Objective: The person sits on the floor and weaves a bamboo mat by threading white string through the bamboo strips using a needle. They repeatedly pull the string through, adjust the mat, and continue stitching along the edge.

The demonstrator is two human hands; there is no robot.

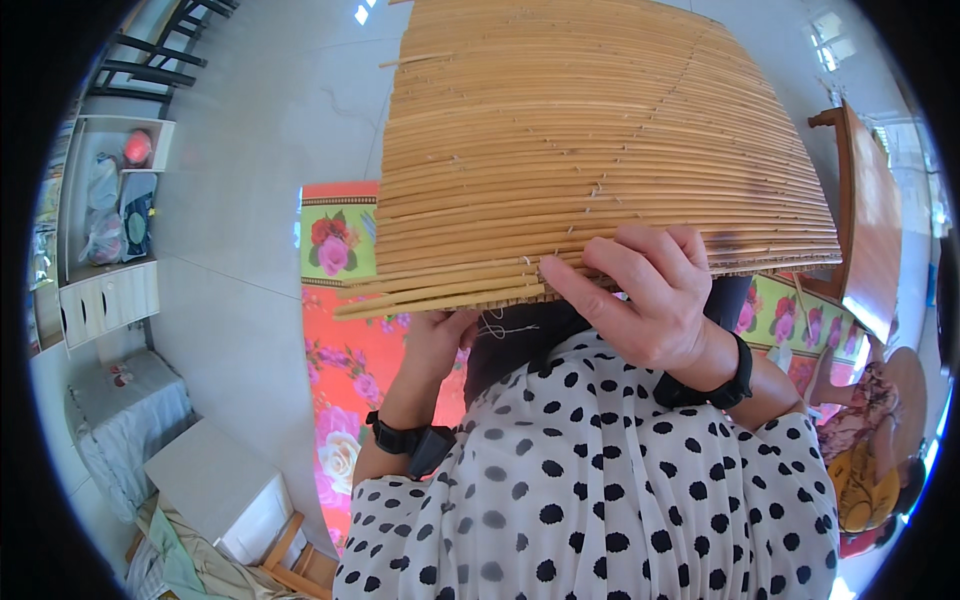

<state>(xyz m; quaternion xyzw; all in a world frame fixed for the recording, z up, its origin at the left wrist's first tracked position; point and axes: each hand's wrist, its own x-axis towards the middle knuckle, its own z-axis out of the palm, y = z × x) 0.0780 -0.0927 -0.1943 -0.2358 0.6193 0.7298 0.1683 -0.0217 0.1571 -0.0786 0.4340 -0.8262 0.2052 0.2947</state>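
A large mat of thin yellow-brown reeds [590, 120], bound with thread, slopes away from my lap. Small knots dot it in rows. Along its near edge, a few paler reeds stick out to the left. My right hand [650, 295] grips this near edge, its fingers bent over the top reeds and the index fingertip pressed beside a thread knot. Just under the edge, further left, is my left hand [440, 340]; its thumb is folded in and its other fingers are mostly hidden by the mat. A loose white thread [508, 328] loops down beside that thumb.
A red floral mat [340, 390] covers the floor beneath me. Shelves [110, 200] with bags, a covered box [130, 420] and a white cabinet [220, 480] stand at left. At right are a wooden table [870, 210] and another seated person [865, 440].
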